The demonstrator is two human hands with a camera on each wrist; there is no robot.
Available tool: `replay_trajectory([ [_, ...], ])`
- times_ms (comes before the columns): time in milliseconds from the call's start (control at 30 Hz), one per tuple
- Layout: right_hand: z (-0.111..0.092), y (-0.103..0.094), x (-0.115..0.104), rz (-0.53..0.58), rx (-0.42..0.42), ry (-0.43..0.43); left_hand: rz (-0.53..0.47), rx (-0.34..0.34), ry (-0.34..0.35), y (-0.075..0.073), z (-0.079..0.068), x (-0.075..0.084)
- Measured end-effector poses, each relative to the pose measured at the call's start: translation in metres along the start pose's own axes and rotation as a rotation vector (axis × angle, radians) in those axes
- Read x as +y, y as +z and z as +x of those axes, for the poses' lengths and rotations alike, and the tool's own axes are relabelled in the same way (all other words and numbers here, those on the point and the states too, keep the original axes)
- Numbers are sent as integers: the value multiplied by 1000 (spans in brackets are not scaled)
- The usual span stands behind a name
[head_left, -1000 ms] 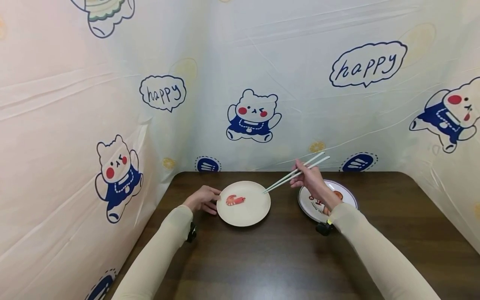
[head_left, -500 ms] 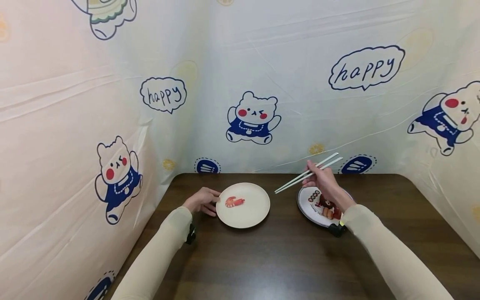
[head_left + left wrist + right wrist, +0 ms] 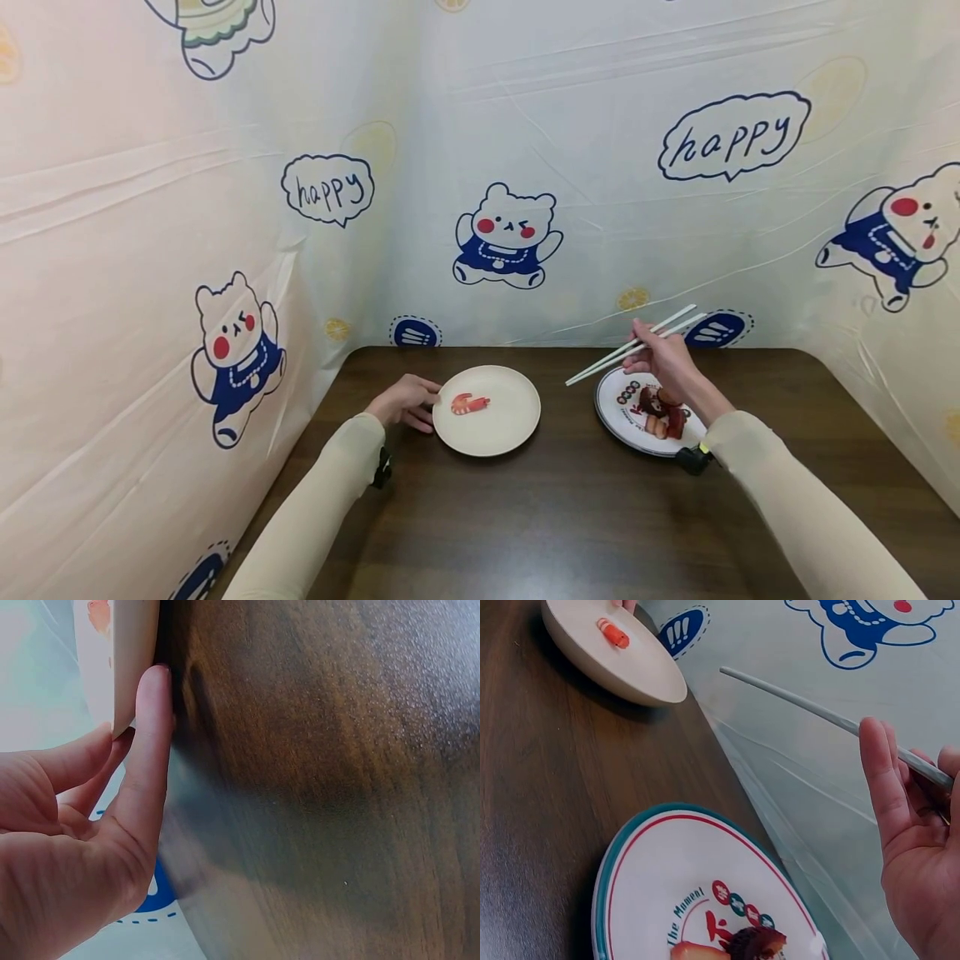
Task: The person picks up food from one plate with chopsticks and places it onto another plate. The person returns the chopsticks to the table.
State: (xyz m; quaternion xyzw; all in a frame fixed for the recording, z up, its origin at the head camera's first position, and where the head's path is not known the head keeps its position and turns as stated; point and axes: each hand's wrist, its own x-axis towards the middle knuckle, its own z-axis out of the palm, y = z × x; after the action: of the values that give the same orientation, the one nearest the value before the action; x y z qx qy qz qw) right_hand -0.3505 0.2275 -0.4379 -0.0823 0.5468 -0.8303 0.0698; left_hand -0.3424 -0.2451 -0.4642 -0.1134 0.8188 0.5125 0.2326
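At the left of the head view, my left hand pinches the edge of a cream plate. Its thumb tip sits on the rim and the other fingers reach below it, as the left wrist view shows. A pink-and-white shrimp lies on this plate, left of its middle. My right hand holds a pair of pale green chopsticks, tips pointing left and close together with nothing between them. Below that hand is a white printed plate with several brown and reddish food pieces, partly covered by my hand and wrist.
Both plates stand toward the far side of a dark brown wooden table. A bare strip of table separates them. A pale curtain printed with bears and "happy" bubbles hangs behind the table and along its sides.
My right hand has moved to the right with the chopsticks, from the cream plate's right edge to over the printed plate, uncovering more food. The left hand, cream plate and shrimp stay put.
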Motion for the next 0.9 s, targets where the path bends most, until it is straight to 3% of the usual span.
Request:
replay_trajectory([
  [900, -24, -26, -23, 7, -70, -8, 0, 1, -2, -1, 0, 1],
])
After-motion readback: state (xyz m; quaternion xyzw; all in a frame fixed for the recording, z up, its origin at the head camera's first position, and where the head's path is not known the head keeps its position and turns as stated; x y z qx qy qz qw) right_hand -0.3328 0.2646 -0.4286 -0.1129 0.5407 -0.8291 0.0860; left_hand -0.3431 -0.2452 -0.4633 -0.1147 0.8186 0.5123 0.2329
